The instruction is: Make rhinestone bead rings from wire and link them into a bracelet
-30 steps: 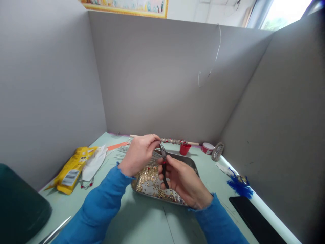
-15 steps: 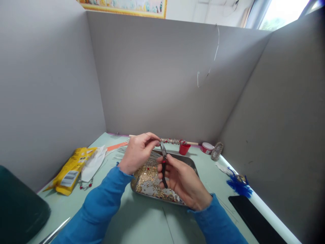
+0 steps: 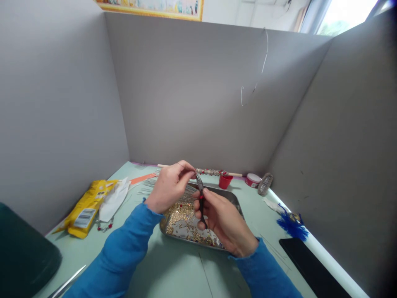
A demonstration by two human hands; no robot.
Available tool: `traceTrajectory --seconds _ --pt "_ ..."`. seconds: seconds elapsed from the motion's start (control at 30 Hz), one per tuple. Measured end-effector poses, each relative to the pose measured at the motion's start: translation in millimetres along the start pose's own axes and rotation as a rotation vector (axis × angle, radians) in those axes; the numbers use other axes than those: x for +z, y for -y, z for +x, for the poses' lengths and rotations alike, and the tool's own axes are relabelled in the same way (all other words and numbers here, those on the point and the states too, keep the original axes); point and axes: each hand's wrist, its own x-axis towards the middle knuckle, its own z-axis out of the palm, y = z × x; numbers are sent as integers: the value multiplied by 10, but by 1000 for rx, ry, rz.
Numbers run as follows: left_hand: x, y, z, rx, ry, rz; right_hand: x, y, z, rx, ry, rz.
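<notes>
My right hand (image 3: 225, 219) is wrapped round the black handles of small pliers (image 3: 201, 198), whose metal jaws point up and away. Close to the jaw tips, the thumb and forefinger of my left hand (image 3: 170, 182) pinch a thin wire (image 3: 180, 164); its end at the jaws is too small to make out. Below both hands sits a metal tray (image 3: 235, 200) of gold beads (image 3: 176, 215) with a few red ones. A bundle of grey wires (image 3: 189, 194) lies across the tray's far left side, partly behind my left hand.
Behind the tray, a stick wound with beads (image 3: 212, 172) lies near a red cup (image 3: 225, 182). A round tin (image 3: 253, 180) and blue feathery tuft (image 3: 292, 225) are on the right. At left are a yellow packet (image 3: 88, 211), a dark green container (image 3: 25, 252) and tweezers (image 3: 70, 281).
The fingers of my right hand have drawn in round the plier handles, and the pliers have shifted slightly to the right. My left hand keeps its pinch in nearly the same place.
</notes>
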Motion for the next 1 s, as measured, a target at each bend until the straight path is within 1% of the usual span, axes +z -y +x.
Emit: traceTrajectory --seconds 0.2,0.37,0.57,0.63,0.83,0.9,1.0 --pt "-11 -12 3 38 18 29 11 11 5 2 -17 -12" --pt "-6 -1 2 37 19 58 17 8 9 10 -30 -16" --pt "15 10 -8 50 18 17 -1 10 15 22 -36 1" --pt "22 15 -10 33 11 1 -3 11 18 12 -38 -11" --pt "32 49 -3 -88 -34 -103 4 5 7 2 -14 -38" --pt "30 52 -1 -84 -26 -84 7 4 2 6 -14 -37" --pt "26 35 -4 -27 -18 12 9 2 3 11 -23 -40"
